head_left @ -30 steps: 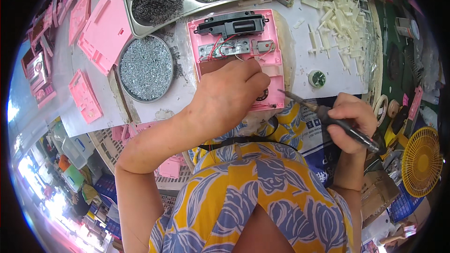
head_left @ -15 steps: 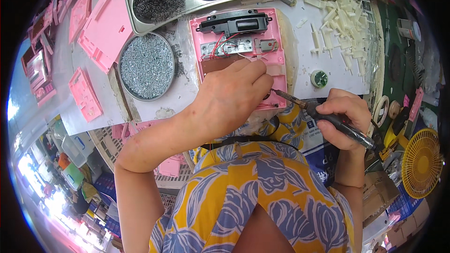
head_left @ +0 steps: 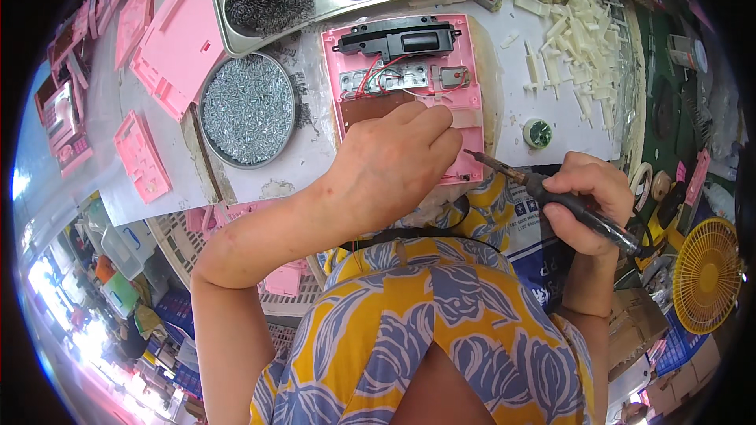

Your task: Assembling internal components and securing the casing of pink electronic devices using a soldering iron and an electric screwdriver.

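A pink plastic housing (head_left: 471, 94) lies in front of me with a black module (head_left: 394, 41), a metal bracket (head_left: 394, 76), red and green wires and a brown board (head_left: 370, 109) in it. Over its near half, my left hand (head_left: 398, 153) is closed with fingertips curled down; what they pinch is hidden under the hand. In my right hand (head_left: 591, 201) is a soldering iron (head_left: 571, 203), gripped by its black handle. The iron's tip points left over the housing's near right side, a little apart from my left fingers.
Left of the housing stands a round dish of small screws (head_left: 246, 110). Beyond is a metal tray (head_left: 331, 1) of springs. White plastic parts (head_left: 579, 39) and a small green-filled pot (head_left: 538, 134) lie right. Pink panels (head_left: 181, 47) sit far left; a yellow fan (head_left: 709, 274) stands right.
My right hand and the soldering iron have drawn slightly right, so the tip is now apart from my left fingertips. My left hand has shifted only a little.
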